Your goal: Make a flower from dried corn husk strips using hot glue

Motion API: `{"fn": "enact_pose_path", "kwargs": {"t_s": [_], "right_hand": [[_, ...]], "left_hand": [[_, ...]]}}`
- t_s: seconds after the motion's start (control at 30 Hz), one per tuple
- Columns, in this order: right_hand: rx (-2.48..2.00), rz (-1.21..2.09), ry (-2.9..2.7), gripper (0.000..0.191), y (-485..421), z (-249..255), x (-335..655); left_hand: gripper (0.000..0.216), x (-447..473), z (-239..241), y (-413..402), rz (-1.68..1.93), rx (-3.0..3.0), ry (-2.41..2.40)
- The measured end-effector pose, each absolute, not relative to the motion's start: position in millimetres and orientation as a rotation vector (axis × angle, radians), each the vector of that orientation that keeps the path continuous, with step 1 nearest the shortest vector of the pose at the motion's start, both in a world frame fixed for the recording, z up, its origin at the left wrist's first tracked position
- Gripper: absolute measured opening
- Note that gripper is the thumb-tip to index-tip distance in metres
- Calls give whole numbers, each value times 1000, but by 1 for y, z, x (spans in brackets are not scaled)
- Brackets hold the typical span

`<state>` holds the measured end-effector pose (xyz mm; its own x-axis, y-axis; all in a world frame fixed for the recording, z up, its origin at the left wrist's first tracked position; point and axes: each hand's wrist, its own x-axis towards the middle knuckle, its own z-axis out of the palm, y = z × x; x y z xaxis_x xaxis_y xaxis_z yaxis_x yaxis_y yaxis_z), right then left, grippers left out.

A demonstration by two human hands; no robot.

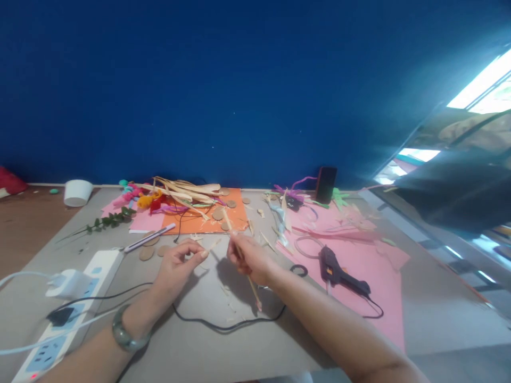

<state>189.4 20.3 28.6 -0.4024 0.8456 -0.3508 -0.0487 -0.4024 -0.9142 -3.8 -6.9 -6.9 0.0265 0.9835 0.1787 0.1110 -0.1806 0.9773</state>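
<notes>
My left hand (180,266), a jade-like bangle on its wrist, pinches a short pale strip (214,245) between thumb and forefinger. To its right, my right hand (252,257) is wrapped round a long thin straw-coloured stick (254,291). The stick slants, its upper end showing above the fingers and its lower end, pinkish at the tip, just over the table. Both hands are above the grey table (191,351), a small gap between them. Small pale shavings (229,306) lie below them.
An orange sheet (187,223) bears dry straw strips (183,189) and wooden discs (217,214). At right, a glue gun (339,271) lies on pink paper (383,298), with a phone (326,184) behind. A power strip (75,314), box cutter (149,238) and white cup (77,192) are left. A black cable crosses the front.
</notes>
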Motion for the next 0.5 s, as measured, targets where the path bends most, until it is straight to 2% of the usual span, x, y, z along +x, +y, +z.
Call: {"fn": "enact_pose_path", "kwargs": {"t_s": [0.17,0.27,0.37,0.5], "right_hand": [[-1086,1874,-1578,44,7,19,182],[-1042,1796,-1751,50,1,14,179],[-1114,1728,-1781,57,1,9,179],[-1126,1791,-1694,58,4,5,179]], "left_hand": [[16,0,-8,-8,1250,1505,1138],[14,4,-9,-10,1214,1533,1105],[15,6,-9,-11,1212,1537,1097],[15,5,-6,-10,1187,1569,1099]]}}
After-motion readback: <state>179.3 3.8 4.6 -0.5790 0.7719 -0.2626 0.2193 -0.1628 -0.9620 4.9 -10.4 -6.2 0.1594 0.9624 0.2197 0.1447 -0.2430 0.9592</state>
